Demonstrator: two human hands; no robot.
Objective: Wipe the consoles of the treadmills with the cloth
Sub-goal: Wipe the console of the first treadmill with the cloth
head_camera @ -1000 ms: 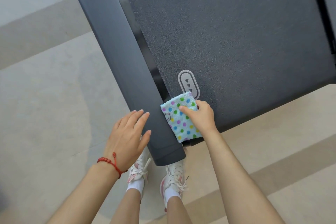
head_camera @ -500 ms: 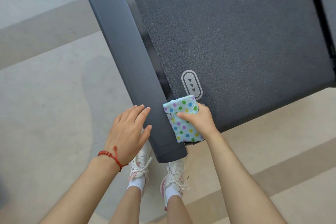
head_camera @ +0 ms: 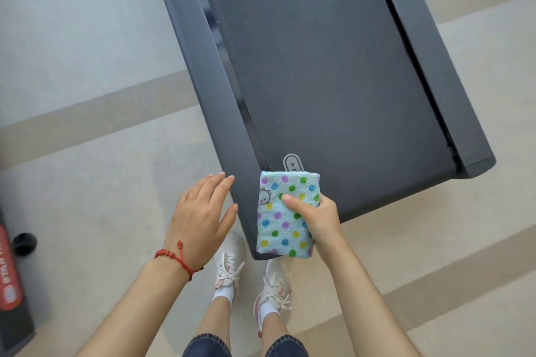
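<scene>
A folded light-blue cloth (head_camera: 282, 220) with coloured dots and a small bear print is gripped in my right hand (head_camera: 317, 217), thumb across its top face. The cloth hangs over the rear left corner of a dark grey treadmill (head_camera: 342, 81), covering part of the oval arrow mark on the belt (head_camera: 293, 162). My left hand (head_camera: 200, 214) is open, fingers spread, just left of the treadmill's left side rail (head_camera: 203, 72), with a red bead bracelet on the wrist. No console is in view.
My two feet in white trainers (head_camera: 229, 264) stand on the beige floor just behind the treadmill's rear edge. A black and red piece of equipment (head_camera: 11, 275) lies at the left edge. The treadmill's right rail (head_camera: 429, 61) runs toward the upper right.
The cloth has lifted off the belt and shows larger and flatter in my right hand. My left hand came off the rail and drew left. The view has pulled back, showing more of the treadmill.
</scene>
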